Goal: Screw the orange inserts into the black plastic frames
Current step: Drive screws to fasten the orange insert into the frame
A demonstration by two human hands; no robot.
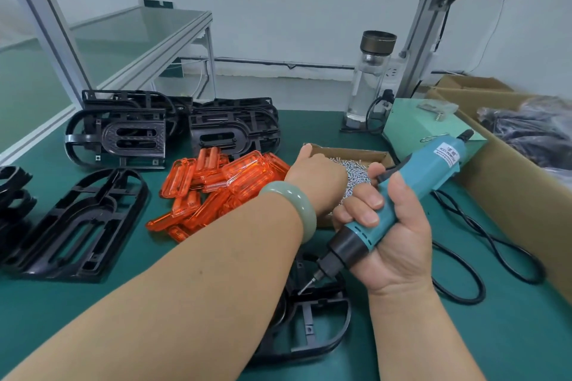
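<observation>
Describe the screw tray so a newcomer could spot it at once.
Start at the green worktable and find the heap of orange inserts near its middle. Just right of the heap sits a shallow cardboard tray, where the left hand reaches. Unlike the big carton further right, it is small and full of silver screws.

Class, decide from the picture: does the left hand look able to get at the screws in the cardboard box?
Probably yes. The left hand is over the open box, right at the screws, with nothing between them; the right hand holds the screwdriver off to its side.
</observation>
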